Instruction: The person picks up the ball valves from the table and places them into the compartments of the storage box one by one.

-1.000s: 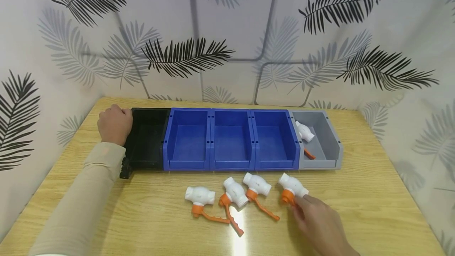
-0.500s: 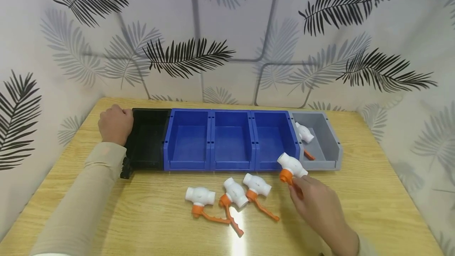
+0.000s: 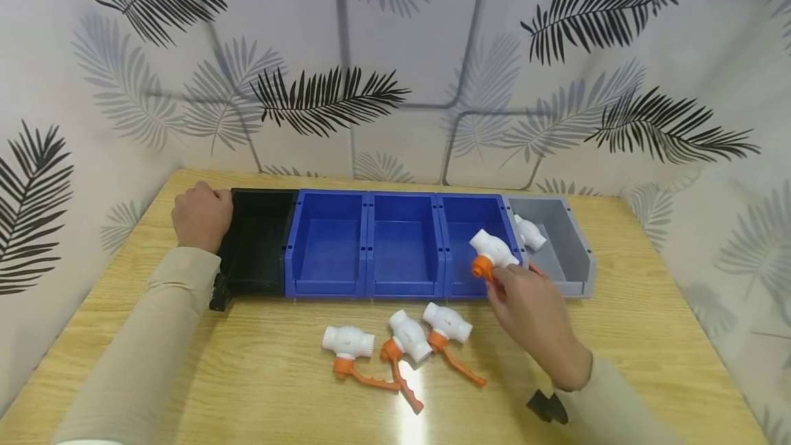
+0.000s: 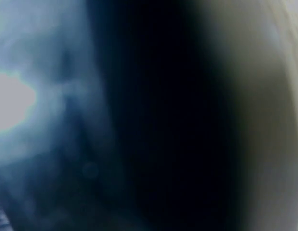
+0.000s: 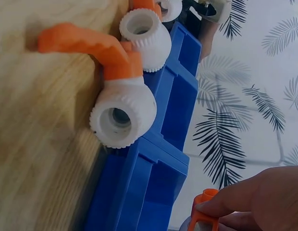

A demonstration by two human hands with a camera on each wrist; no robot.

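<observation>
My right hand (image 3: 534,314) pinches the orange handle of a white plastic ball valve (image 3: 494,249), which overlaps the rightmost blue bin (image 3: 472,287) in the head view. In the right wrist view, thumb and fingers close on the held valve's orange part (image 5: 199,207). Three like valves lie on the table: a left one (image 3: 348,340), a middle one (image 3: 409,335) and a right one (image 3: 450,321). My left hand (image 3: 200,215) rests as a fist against the left side of the black bin (image 3: 256,246), its fingertips hidden. The left wrist view is dark and blurred.
Two more blue bins, a left one (image 3: 324,287) and a middle one (image 3: 404,287), stand in the row. At its right end, a grey bin (image 3: 571,287) holds another white valve (image 3: 530,233). A patterned wall (image 3: 383,136) rises behind the wooden table (image 3: 266,390).
My right hand has lifted the valve off the table and carried it forward and slightly left, up to the rightmost blue bin. The left hand stays by the black bin.
</observation>
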